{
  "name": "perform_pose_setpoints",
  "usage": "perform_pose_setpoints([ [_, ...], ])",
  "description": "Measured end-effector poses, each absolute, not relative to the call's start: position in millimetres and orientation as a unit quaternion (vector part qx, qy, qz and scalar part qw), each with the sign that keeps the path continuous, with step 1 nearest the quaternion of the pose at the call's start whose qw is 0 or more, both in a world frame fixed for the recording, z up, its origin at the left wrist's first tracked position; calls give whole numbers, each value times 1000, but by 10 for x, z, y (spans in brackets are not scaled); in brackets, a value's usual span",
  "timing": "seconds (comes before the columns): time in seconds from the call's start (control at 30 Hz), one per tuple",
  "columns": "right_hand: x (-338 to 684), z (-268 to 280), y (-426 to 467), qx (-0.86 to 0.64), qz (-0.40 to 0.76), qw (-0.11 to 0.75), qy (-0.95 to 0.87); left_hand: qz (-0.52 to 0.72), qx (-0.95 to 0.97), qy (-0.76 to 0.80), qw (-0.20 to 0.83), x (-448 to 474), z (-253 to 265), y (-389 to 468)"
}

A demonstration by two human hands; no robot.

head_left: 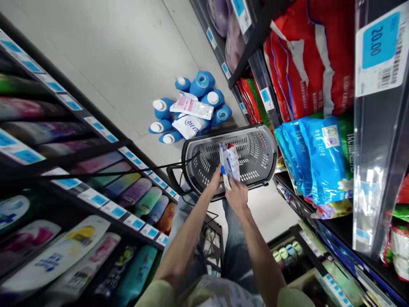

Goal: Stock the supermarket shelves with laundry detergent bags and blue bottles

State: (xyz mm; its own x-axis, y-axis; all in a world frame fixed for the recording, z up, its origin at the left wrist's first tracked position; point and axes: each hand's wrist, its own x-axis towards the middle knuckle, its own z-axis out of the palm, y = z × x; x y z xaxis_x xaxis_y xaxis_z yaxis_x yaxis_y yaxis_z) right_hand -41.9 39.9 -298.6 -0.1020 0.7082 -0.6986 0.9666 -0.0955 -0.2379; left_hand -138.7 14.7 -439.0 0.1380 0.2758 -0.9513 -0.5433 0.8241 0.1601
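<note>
Both my hands are over a grey slotted shopping basket (255,164), holding white-and-blue pouches close together. My left hand (215,181) is closed on the edge of one white-and-blue pouch (223,158), seen nearly edge-on. The fingers of my right hand (237,195) are closed round the lower end of another white pouch (232,163) with a blue pattern. Where the two pouches overlap, I cannot make out whether they are joined. A small red patch shows behind their top ends.
Beyond the basket, several blue bottles (162,108) with white caps stand on the floor (128,64), under a pink-and-white pouch (193,106) and a white pouch (189,125). Shelves of bottles (68,260) line the left; blue bags (322,149) and red bags (313,64) fill the right. A black cord (128,170) crosses the basket's left end.
</note>
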Motion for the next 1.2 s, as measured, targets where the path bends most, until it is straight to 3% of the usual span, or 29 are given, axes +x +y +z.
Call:
perform_pose_setpoints([
  [0.2, -648, -3998, 732, 521, -416, 316, 675, 255, -102, 609, 744, -1853, -4242, 197],
  [0.33, -696, -4516, 657, 477, -456, 358, 661, 209, -33, 683, 699, -2152, -4251, 156],
  [0.57, -564, -4692, 343, 462, -478, 374, 647, 224, 58, 658, 717, -2407, -4309, -1],
  [0.93, -35, -3873, 752, 498, -407, 364, 674, 228, 83, 648, 722, -2179, -3761, -510],
  [1.07, -11, -3031, 709, 487, -382, 350, 703, 215, 133, 651, 715, -2057, -3314, -706],
  [1.2, 49, -1857, 570, 467, -341, 320, 750, 226, 198, 678, 671, -2064, -2646, -715],
])
